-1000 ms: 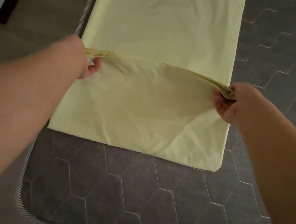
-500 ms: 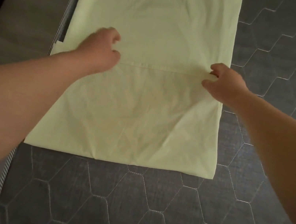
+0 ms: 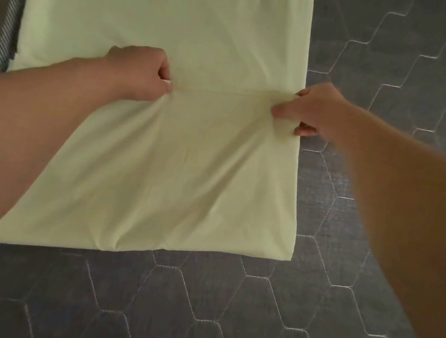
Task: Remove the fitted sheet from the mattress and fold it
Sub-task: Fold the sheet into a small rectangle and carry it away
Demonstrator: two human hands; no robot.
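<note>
Both hands have slid inward along the sheet's folded edge since half a second ago, the left one from near the left border toward the middle of the frame, and the fabric between them has gone from smooth to slightly bunched.

At centre left, the left hand [image 3: 139, 73] is curled into a loose fist, thumb and fingers pinching the hem of the fitted sheet [image 3: 159, 159] where a faint crease runs across the cloth. At centre right, the right hand [image 3: 316, 110] pinches the same hem close to the sheet's right border, its thumb pointing left over the fabric and a fingertip showing beneath a small raised fold. Both forearms reach in from the lower corners of the frame.

Pale yellow-green and already doubled over, the sheet lies flat as a long strip running from the top of the frame to just below the middle, with soft wrinkles fanning down from each grip toward its near edge. It rests on the bare dark grey mattress [image 3: 222, 319], quilted in a hexagon pattern, whose surface fills the bottom and right of the frame. A striped piping edge [image 3: 11, 10] of the mattress shows at the upper left.
</note>
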